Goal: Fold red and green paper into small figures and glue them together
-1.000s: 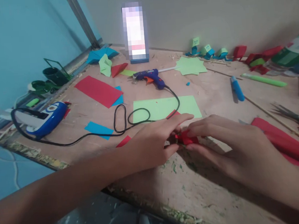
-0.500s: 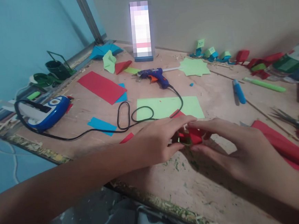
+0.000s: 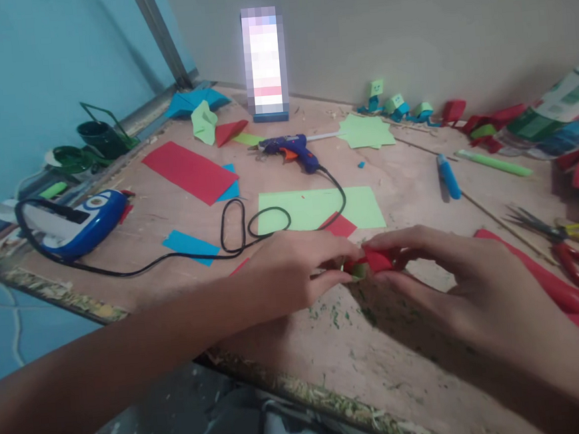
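Pale blue wall (image 3: 57, 68) upper left, dull grey wall (image 3: 429, 19) upper right, rough-edged wooden surface (image 3: 401, 175) across the middle

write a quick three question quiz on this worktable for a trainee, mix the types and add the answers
1. True or false: the black cord of the glue gun crosses the light green sheet.

2. Pick one. The right hand pinches:
A) a green pen
B) a piece of red paper
C) a smartphone

3. Which is nearer the scissors: the left hand or the right?

Key: 1. True. 2. B. 3. The right hand.
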Tool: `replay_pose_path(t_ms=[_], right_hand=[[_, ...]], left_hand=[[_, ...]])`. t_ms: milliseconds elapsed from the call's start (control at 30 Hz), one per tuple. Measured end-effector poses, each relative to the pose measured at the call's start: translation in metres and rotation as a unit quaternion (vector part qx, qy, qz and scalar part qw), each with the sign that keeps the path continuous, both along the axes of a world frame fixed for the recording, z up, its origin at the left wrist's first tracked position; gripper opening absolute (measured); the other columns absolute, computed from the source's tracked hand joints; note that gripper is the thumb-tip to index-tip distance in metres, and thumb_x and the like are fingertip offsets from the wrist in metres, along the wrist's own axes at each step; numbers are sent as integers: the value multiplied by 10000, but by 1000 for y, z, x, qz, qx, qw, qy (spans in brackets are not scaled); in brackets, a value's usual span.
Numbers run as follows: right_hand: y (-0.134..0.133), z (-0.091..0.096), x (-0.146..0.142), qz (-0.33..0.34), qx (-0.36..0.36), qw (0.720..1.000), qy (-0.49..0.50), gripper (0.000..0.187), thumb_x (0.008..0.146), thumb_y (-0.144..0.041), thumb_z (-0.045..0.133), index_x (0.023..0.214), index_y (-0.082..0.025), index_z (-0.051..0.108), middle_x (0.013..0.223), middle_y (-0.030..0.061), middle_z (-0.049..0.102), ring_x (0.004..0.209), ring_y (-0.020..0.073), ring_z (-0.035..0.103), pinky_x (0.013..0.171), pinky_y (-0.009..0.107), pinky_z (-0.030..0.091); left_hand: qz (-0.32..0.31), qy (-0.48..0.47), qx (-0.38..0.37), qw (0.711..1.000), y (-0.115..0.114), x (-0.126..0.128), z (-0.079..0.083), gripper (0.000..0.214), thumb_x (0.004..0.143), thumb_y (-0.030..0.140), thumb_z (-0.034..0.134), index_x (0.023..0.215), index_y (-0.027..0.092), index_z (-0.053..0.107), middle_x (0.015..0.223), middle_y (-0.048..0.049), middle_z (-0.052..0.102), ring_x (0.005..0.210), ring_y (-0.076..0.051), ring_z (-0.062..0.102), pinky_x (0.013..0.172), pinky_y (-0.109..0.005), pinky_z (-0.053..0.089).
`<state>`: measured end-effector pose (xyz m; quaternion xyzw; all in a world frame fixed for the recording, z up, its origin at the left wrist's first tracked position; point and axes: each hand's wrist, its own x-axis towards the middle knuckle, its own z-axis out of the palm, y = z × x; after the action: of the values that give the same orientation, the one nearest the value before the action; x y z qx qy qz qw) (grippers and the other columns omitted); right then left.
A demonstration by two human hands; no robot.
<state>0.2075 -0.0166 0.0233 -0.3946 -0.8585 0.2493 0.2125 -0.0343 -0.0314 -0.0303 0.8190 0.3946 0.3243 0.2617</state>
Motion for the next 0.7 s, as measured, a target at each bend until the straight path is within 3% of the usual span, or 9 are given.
replay_pose_path(t_ms=[167,333,433,700], right_hand=[[1,2,-2,19,-13,1000,7,166,967,-233,686,1123,-232,743,1023,37,812,820,189,755,764,324,637],[1,0,-3,45,-24,999,6,169,990,-220,661,1134,-235,748,1147,38,806,986,180,764,871,302,623],[2,-1,-4,45,-27,999,11,159,990,-225,664,1125,-238,747,1154,33,802,1011,179,759,891,305,617],[0,5,-5,38,-34,999,8,155,995,-216,649,1123,-237,733,1097,41,791,905,184,737,805,320,620]], left_hand=[[-28,53,69,996,1,0,-4,183,1038,263,642,1125,186,784,1155,-93,796,1046,-215,752,926,-338,588],[-39,131,122,983,0,1,-2,232,1049,294,605,1091,160,788,1179,-128,758,1040,-285,719,893,-437,582],[-37,172,129,976,-1,1,-1,215,1040,292,613,1046,162,783,1156,-132,734,1020,-285,697,860,-430,561],[-32,33,54,997,0,-2,0,105,996,210,698,1069,163,757,1078,-71,769,989,-211,713,843,-328,526]])
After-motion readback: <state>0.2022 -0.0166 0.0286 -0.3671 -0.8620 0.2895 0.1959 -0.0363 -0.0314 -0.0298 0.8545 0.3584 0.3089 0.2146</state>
